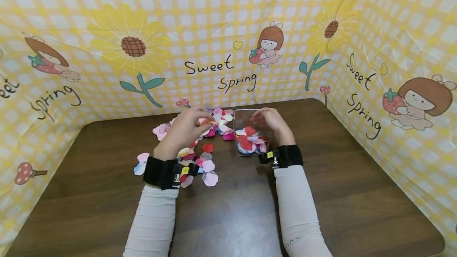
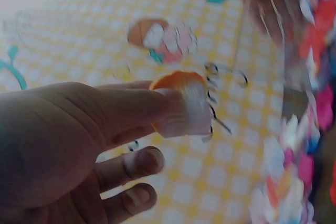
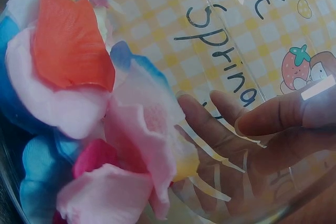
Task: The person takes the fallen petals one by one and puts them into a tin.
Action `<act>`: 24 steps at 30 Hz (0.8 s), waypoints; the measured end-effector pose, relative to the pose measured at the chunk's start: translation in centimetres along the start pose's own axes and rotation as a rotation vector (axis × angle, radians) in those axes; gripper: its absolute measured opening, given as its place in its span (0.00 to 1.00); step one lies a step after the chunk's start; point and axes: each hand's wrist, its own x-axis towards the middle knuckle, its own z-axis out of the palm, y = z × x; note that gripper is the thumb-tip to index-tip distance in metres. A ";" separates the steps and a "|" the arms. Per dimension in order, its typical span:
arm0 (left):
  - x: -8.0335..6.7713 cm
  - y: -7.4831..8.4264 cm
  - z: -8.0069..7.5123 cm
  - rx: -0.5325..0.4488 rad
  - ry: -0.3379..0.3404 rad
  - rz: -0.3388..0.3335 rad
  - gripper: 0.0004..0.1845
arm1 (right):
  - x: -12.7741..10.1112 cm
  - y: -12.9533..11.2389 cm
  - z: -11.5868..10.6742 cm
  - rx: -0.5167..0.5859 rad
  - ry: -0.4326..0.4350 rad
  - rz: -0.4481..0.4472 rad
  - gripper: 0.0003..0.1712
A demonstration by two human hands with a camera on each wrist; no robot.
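Observation:
My left hand (image 1: 185, 128) is over the heap of loose flower petals, and its thumb and forefinger pinch a white petal with an orange edge (image 2: 184, 103). The other fingers of that hand are bent and hold nothing. To the right stands a clear plastic box (image 1: 254, 111), its lower part filled with red, pink, white and blue petals (image 3: 73, 40). My right hand (image 1: 274, 122) holds this box at its far right corner, and its fingers (image 3: 210, 124) show through the transparent wall in the right wrist view.
Loose petals (image 1: 209, 165) in pink, red, white and blue lie spread on the brown wooden table (image 1: 228, 217), left of the box and under my left forearm. A yellow checked cloth (image 1: 214, 31) with printed flowers and figures hangs behind the table and along both sides.

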 end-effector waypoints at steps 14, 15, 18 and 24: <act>1.8 3.6 6.0 0.080 0.161 0.158 0.11 | 0.1 0.1 -0.1 -0.006 -0.007 -0.008 0.23; 1.8 3.7 6.2 0.081 0.140 0.152 0.12 | 0.1 0.2 0.0 -0.001 -0.010 -0.009 0.23; 1.8 3.5 6.3 0.076 0.093 0.136 0.13 | 0.1 0.1 0.1 0.020 -0.010 0.004 0.23; 1.5 1.8 4.0 0.078 0.065 0.028 0.14 | -0.1 -0.2 0.0 0.025 0.003 0.024 0.23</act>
